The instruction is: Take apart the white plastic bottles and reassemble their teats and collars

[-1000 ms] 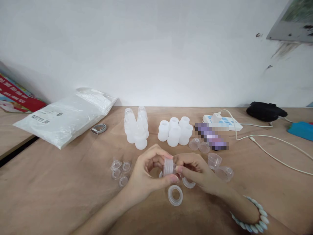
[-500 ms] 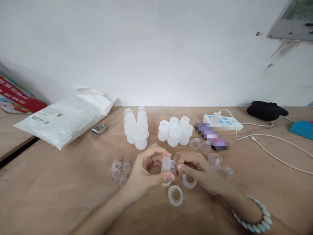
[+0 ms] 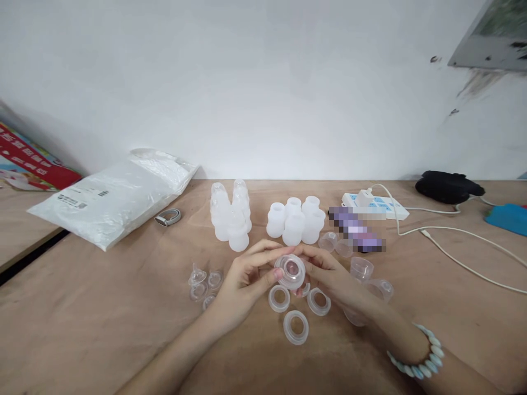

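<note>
A: Where is the piece being worked on?

B: In the lower middle of the frame, raised above the table (image 3: 107, 312). It's a translucent ring (image 3: 293, 282), tilted so that its round opening faces the camera.

A: And the fingers?

B: The left hand (image 3: 249, 277) has a narrow hold on the ring, thumb on the near face, the other fingers stretched along its upper edge. The right hand (image 3: 327, 271) curls against the ring's right side. Most of its fingertips are hidden behind, so I can't tell whether they pinch anything.

A: Which step would you call this?

B: My reading is a fitting step. A clear teat (image 3: 292, 267) seems to sit in the opening, and the hands look to be settling or checking it. Whether its edge is seated all round is too small to tell.

A: What does the next move call for?

B: In my judgement, a steady left hold and even pressure around the rim, so the soft part doesn't sit crooked.

A: What's close by?

B: Loose rings (image 3: 296, 338) on the table just below the hands, spare teats (image 3: 198, 276) left of centre in the lower half, and white bottles (image 3: 293, 227) near mid-frame, standing upright with open necks.
</note>
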Demonstrator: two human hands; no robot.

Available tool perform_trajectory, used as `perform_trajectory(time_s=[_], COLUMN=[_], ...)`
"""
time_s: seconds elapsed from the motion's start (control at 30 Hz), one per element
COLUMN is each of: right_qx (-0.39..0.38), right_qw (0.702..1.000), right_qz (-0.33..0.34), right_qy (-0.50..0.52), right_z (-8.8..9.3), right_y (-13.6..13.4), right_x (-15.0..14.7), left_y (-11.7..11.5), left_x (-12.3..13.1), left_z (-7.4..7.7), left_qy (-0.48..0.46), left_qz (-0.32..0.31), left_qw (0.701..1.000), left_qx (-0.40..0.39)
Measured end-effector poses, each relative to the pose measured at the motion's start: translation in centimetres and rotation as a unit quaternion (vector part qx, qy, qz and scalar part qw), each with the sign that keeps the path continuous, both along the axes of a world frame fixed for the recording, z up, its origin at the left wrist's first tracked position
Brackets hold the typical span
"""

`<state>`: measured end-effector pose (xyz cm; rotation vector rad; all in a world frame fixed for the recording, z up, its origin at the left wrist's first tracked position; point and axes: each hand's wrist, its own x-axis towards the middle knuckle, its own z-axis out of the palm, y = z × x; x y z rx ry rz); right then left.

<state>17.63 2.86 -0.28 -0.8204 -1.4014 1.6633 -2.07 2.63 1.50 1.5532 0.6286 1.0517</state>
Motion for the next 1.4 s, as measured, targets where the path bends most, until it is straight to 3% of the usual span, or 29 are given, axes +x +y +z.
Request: perform_trajectory(time_s=[0.13,0.3,0.47,0.8,1.1,1.23,1.4], right_qx=[-0.04,0.063,0.101,0.048,0.02,0.055,0.101], right_qw=[0.998,0.991,0.983,0.992,0.997,0.984,0.964], right_qz=[0.0,-0.093,-0.108,-0.103,-0.062,-0.168,-0.236], right_qy=[0.044,-0.066,-0.104,-0.058,0.03,0.032,0.068], right_z=[0.2,0.8,0.3,0.0,1.3,1.9,2.0], right_y=[-0.3,-0.5,-0.4,0.0,0.3,1.0,1.7], right_x=[-0.3,-0.4,-0.3,-0.3,0.8,2.0,3.3], left_y=[0.1,-0.1,-0.4,0.4,0.4,0.5,3.1], left_x=[0.2,0.4,0.5,0.7,1.0,1.4,3.1], left_z=[-0.5,-1.0,-1.2,-1.9,-2.1,-3.1,-2.8], left_qy=[-0.015,-0.016,0.039,0.027,0.071,0.132,0.251], left_qz=[0.018,0.07,0.107,0.073,0.088,0.157,0.213], left_qw=[0.999,0.997,0.993,0.997,0.99,0.975,0.918], left_qx=[-0.029,-0.011,0.042,-0.02,0.08,0.082,0.222])
